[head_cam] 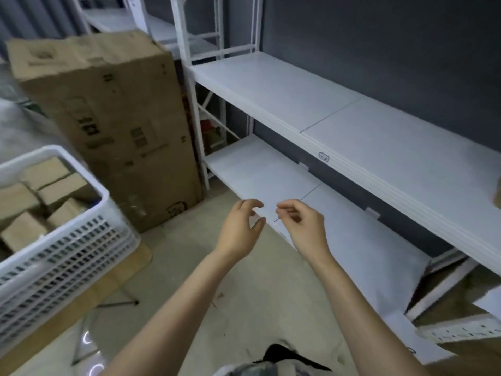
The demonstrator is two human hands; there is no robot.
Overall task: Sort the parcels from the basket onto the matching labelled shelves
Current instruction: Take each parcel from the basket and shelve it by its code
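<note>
The white shelves [379,137] stand ahead and to the right. The basket [67,253] sits on the floor well to the left, with brown parcels [59,185] heaped inside. At the lower shelf's front edge, the left hand [238,229] and right hand [303,226] hover, fingers loosely curled, gripping nothing. The left is nearer the basket and likely reaches there.

A tall cardboard box [108,118] printed with dark marks stands upright on the pale concrete floor [244,308] at ten o'clock. At eight o'clock lies a flattened cardboard sheet [127,264], with a thin black-tipped rod [119,303] just beside its edge. A dark grey wall [379,50] fills one o'clock.
</note>
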